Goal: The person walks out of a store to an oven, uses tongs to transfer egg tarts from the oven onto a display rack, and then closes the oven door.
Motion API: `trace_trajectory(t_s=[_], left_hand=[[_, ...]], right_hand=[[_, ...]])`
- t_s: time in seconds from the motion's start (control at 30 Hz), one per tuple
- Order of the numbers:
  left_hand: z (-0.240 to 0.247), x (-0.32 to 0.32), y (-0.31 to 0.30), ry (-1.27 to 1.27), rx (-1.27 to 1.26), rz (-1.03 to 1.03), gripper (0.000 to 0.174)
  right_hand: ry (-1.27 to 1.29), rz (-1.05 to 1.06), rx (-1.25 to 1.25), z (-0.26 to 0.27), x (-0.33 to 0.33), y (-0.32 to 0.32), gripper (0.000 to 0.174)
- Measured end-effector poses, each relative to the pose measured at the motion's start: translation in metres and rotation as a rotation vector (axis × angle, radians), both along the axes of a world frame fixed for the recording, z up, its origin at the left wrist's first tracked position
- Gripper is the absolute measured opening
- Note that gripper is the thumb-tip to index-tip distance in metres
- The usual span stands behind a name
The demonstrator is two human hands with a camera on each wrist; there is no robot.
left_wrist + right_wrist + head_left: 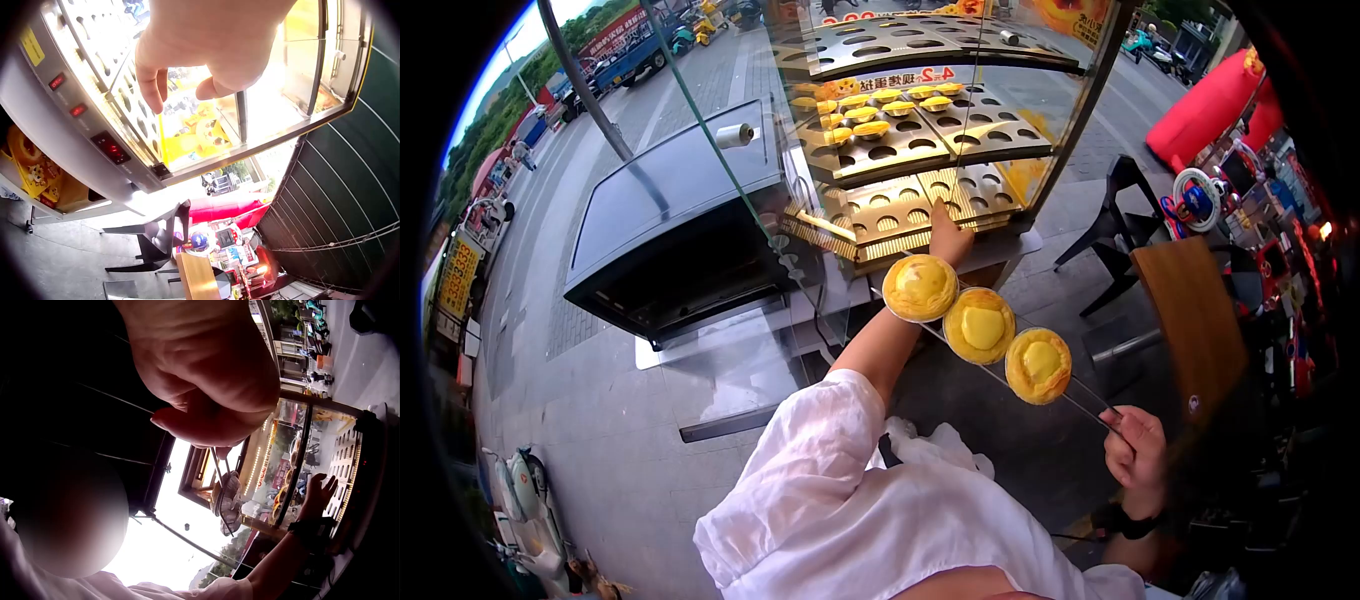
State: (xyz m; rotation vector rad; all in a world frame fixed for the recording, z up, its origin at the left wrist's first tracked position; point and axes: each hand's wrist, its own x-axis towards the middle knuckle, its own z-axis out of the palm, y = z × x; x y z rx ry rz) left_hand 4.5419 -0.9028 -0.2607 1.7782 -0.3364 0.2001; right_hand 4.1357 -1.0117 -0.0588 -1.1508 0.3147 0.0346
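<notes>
My right hand point(1137, 448) grips the end of a two-pronged metal wire fork point(1094, 402). Three egg tarts in foil cups lie in a row along the prongs: a near tart point(1038, 366), a middle tart point(979, 326) and a far tart point(920, 288). From the right wrist view, the foil cups point(230, 497) show from the side. My left hand point(948, 237) reaches into the lit display cabinet, over its bottom holed tray point(887, 217). In the left wrist view its fingers point(150, 90) hang loosely bent, apart from the thumb, with nothing between them.
More egg tarts point(865, 120) sit in the middle holed shelf, behind glass. A black oven point(685, 270) stands left of the cabinet. At the right are a black chair point(1115, 225) and a wooden tabletop point(1192, 330). A glass panel edge point(718, 145) slants before the oven.
</notes>
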Motion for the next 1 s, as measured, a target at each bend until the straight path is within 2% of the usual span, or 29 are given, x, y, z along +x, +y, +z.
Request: trace_trajectory(t_s=[0.07, 0.1, 0.17, 0.47, 0.6, 0.7, 0.73, 0.77, 0.8, 0.83, 0.9, 1.0], left_hand=[[-0.011, 0.021, -0.014, 0.005, -0.055, -0.039, 0.078], [-0.016, 0.025, -0.022, -0.094, -0.039, 0.023, 0.066], [-0.029, 0.031, -0.033, -0.103, -0.031, 0.013, 0.063], [-0.016, 0.027, -0.032, -0.057, 0.009, -0.090, 0.049], [-0.017, 0.021, -0.024, -0.038, -0.007, -0.208, 0.043], [-0.031, 0.003, -0.017, -0.021, -0.123, -0.415, 0.039], [-0.023, -0.011, -0.011, -0.055, -0.112, -0.466, 0.037], [0.015, -0.034, -0.005, -0.321, 0.167, -0.351, 0.033], [0.058, -0.057, 0.001, -0.064, 0.038, -0.427, 0.033], [0.081, -0.070, 0.007, 0.126, 0.054, -0.415, 0.030], [0.034, -0.063, -0.004, 0.250, -0.036, -0.438, 0.027], [0.046, -0.080, 0.017, 0.136, 0.043, -0.468, 0.025]], right_hand=[[-0.032, -0.035, 0.023, -0.003, 0.012, -0.004, 0.030], [-0.047, -0.051, 0.037, -0.004, 0.020, -0.004, 0.030], [-0.070, -0.073, 0.022, -0.007, 0.036, -0.003, 0.031], [-0.122, -0.083, 0.055, -0.019, 0.098, 0.015, 0.031], [-0.124, -0.049, 0.084, -0.020, 0.114, 0.023, 0.032], [-0.131, -0.042, 0.107, -0.019, 0.126, 0.030, 0.032], [-0.134, -0.043, 0.112, -0.018, 0.130, 0.032, 0.032], [-0.137, -0.059, 0.122, -0.017, 0.134, 0.034, 0.032], [-0.142, -0.074, 0.131, -0.017, 0.139, 0.035, 0.032], [-0.148, -0.087, 0.139, -0.017, 0.145, 0.035, 0.032], [-0.167, -0.136, 0.118, -0.016, 0.160, 0.032, 0.030], [-0.218, -0.220, 0.071, -0.017, 0.194, 0.023, 0.029]])
